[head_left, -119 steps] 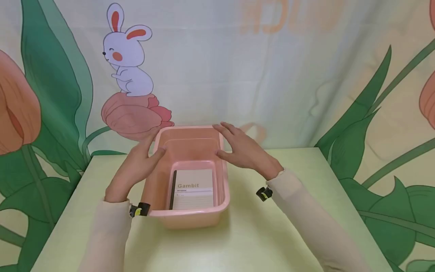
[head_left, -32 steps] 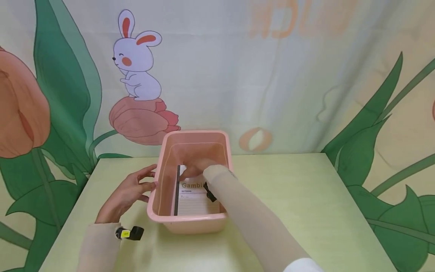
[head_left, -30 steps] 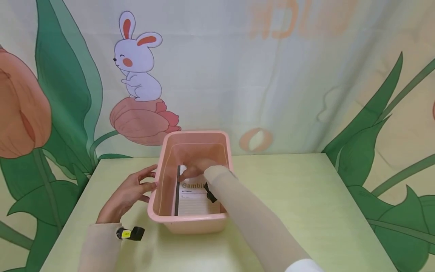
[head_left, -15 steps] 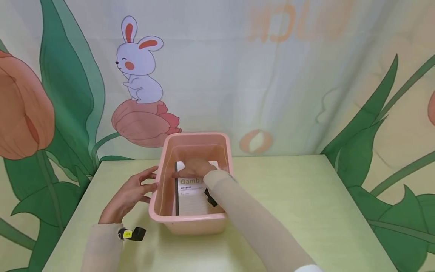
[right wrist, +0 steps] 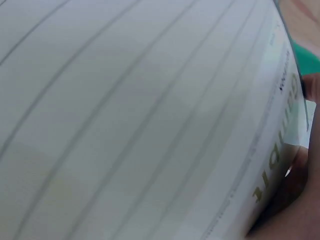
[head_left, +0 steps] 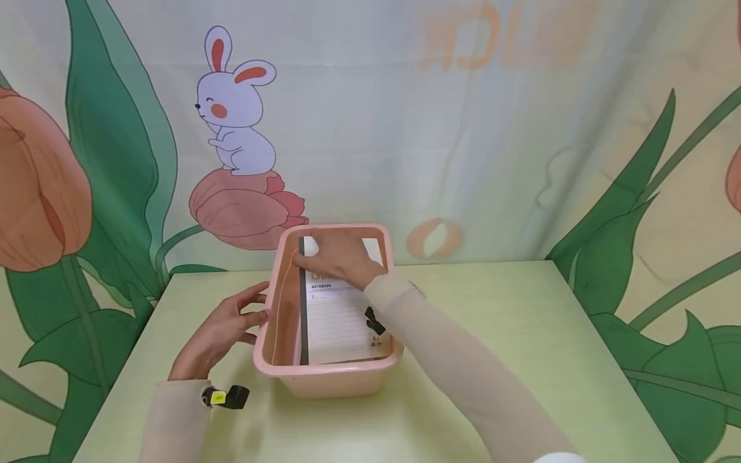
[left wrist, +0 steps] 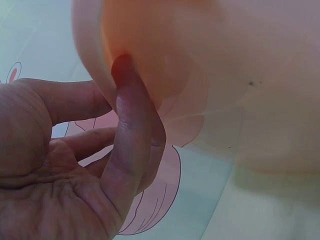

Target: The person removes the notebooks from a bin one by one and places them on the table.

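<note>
A pink plastic basin (head_left: 327,370) stands on the table. My left hand (head_left: 222,331) is at its left side, fingers and thumb bent against the rim; the left wrist view shows the fingers (left wrist: 132,125) against the wall just under the rim. Inside the basin, a cream notebook (head_left: 336,328) with a dark spine and gold lettering is raised at its far end. My right hand (head_left: 344,257) grips that far part from above, thumb near the spine, covering most of the title. In the right wrist view the notebook's lined cover (right wrist: 125,120) is bent and fills most of the picture.
The pale green table (head_left: 492,334) extends to both sides of the basin. Behind it hangs a curtain (head_left: 359,141) printed with a rabbit, tulips and leaves. Black wrist cameras are strapped at both cuffs.
Both hands first hovered at the basin's rim. The left settled on its left side; the right reached in, took hold of the notebook and has raised its far end toward the rim.
</note>
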The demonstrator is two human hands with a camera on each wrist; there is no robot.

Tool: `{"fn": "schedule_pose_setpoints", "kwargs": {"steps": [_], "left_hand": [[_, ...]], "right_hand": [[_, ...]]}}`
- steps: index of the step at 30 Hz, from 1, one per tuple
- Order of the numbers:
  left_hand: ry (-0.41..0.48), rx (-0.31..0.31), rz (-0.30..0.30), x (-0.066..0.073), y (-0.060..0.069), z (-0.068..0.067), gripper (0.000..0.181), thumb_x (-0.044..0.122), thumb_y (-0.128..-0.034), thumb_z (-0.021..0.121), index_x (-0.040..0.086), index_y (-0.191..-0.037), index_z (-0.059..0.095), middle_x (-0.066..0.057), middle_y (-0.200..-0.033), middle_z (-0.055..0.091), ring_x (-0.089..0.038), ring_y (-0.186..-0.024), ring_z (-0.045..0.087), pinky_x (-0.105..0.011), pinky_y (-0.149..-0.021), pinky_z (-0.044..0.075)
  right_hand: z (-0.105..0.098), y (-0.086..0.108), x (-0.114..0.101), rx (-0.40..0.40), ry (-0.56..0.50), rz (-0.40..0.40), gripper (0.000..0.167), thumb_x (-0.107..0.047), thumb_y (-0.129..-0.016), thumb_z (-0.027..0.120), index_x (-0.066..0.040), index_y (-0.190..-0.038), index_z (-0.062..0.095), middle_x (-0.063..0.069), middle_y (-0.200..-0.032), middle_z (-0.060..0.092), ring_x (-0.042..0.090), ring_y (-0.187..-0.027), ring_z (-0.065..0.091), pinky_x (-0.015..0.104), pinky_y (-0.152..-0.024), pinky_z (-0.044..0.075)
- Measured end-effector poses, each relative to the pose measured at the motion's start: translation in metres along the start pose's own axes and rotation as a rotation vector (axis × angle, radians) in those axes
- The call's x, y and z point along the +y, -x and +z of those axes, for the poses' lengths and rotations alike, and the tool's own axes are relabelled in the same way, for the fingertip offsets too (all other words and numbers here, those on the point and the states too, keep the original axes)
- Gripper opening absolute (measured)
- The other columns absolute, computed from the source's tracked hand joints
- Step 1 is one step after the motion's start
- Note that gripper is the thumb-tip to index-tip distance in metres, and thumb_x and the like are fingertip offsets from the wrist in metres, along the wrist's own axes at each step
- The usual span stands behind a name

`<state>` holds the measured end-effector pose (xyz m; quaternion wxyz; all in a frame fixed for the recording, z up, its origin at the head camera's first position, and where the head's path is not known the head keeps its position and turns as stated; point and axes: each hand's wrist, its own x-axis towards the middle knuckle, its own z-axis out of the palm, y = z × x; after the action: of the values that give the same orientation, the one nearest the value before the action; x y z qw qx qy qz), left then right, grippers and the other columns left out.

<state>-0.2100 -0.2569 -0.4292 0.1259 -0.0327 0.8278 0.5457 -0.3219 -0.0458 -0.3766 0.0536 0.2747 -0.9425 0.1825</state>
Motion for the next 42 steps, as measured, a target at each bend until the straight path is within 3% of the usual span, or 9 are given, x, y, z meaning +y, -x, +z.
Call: {"fn": "schedule_pose_setpoints", "kwargs": {"steps": [4,7,13,17,21,26,32,38,42], "left_hand": [[0.002,-0.001,0.005,-0.001,0.0,-0.001,0.073,0.02,-0.0977,0.06,0.022,-0.158,0.019,-0.021,-0.144,0.037,-0.04,-0.119,0.056,-0.04,-0.076,0.061],[0.01,-0.006,0.013,-0.001,0.0,-0.002,0.073,0.019,-0.0981,0.06,0.02,-0.158,0.019,-0.021,-0.143,0.037,-0.04,-0.118,0.056,-0.04,-0.076,0.061],[0.015,-0.004,0.01,-0.002,0.002,-0.001,0.074,0.022,-0.0973,0.061,0.022,-0.158,0.019,-0.019,-0.144,0.038,-0.036,-0.117,0.057,-0.039,-0.078,0.061],[0.016,-0.007,0.018,-0.002,0.002,-0.001,0.072,0.019,-0.0984,0.059,0.021,-0.158,0.02,-0.02,-0.143,0.038,-0.034,-0.113,0.058,-0.039,-0.076,0.061],[0.027,-0.018,0.029,-0.003,0.0,0.0,0.072,0.019,-0.0983,0.059,0.02,-0.158,0.02,-0.021,-0.143,0.038,-0.033,-0.111,0.06,-0.039,-0.076,0.061],[0.025,-0.017,0.032,-0.005,0.0,0.0,0.071,0.02,-0.0983,0.06,0.022,-0.158,0.021,-0.02,-0.143,0.038,-0.032,-0.11,0.061,-0.04,-0.076,0.061],[0.028,-0.01,0.043,-0.007,0.003,-0.001,0.07,0.022,-0.0987,0.059,0.021,-0.158,0.022,-0.02,-0.144,0.038,-0.03,-0.106,0.063,-0.039,-0.076,0.061],[0.033,-0.015,0.048,-0.007,0.002,-0.001,0.068,0.02,-0.0989,0.058,0.021,-0.158,0.024,-0.02,-0.144,0.038,-0.031,-0.106,0.062,-0.04,-0.076,0.061],[0.036,-0.016,0.047,-0.008,0.002,-0.001,0.068,0.019,-0.0987,0.059,0.022,-0.157,0.025,-0.02,-0.144,0.038,-0.031,-0.106,0.062,-0.041,-0.075,0.061]], "right_hand": [[-0.029,0.003,-0.01,0.049,0.065,-0.016,0.042,-0.062,-0.088,0.044,-0.022,-0.094,0.056,-0.005,-0.075,0.057,0.012,-0.073,0.056,0.035,-0.073,0.044],[-0.052,0.01,-0.017,0.109,0.078,-0.062,0.037,-0.058,-0.086,0.044,-0.021,-0.084,0.05,-0.003,-0.071,0.056,0.014,-0.067,0.054,0.033,-0.068,0.038],[-0.096,0.035,-0.021,0.233,0.054,-0.135,0.035,-0.056,-0.085,0.049,-0.021,-0.082,0.046,-0.003,-0.068,0.049,0.013,-0.065,0.047,0.03,-0.067,0.03],[-0.12,0.054,-0.014,0.342,0.043,-0.178,0.037,-0.055,-0.084,0.052,-0.019,-0.08,0.045,-0.003,-0.069,0.045,0.014,-0.067,0.043,0.03,-0.066,0.026],[-0.132,0.076,0.007,0.432,0.037,-0.203,0.037,-0.053,-0.083,0.055,-0.018,-0.078,0.046,-0.003,-0.069,0.043,0.014,-0.068,0.041,0.031,-0.067,0.026],[-0.131,0.1,0.048,0.539,0.044,-0.197,0.036,-0.049,-0.082,0.058,-0.014,-0.076,0.047,-0.002,-0.066,0.042,0.016,-0.064,0.041,0.032,-0.066,0.026],[-0.118,0.12,0.099,0.599,0.075,-0.106,0.035,-0.046,-0.08,0.058,-0.013,-0.074,0.048,0.001,-0.064,0.042,0.019,-0.062,0.04,0.034,-0.067,0.026],[-0.085,0.128,0.151,0.533,0.141,0.05,0.037,-0.047,-0.081,0.058,-0.011,-0.077,0.052,0.004,-0.068,0.047,0.024,-0.065,0.044,0.039,-0.068,0.029],[-0.053,0.123,0.179,0.469,0.173,0.092,0.039,-0.05,-0.082,0.058,-0.011,-0.081,0.054,0.004,-0.07,0.049,0.024,-0.067,0.045,0.04,-0.069,0.029]]}}
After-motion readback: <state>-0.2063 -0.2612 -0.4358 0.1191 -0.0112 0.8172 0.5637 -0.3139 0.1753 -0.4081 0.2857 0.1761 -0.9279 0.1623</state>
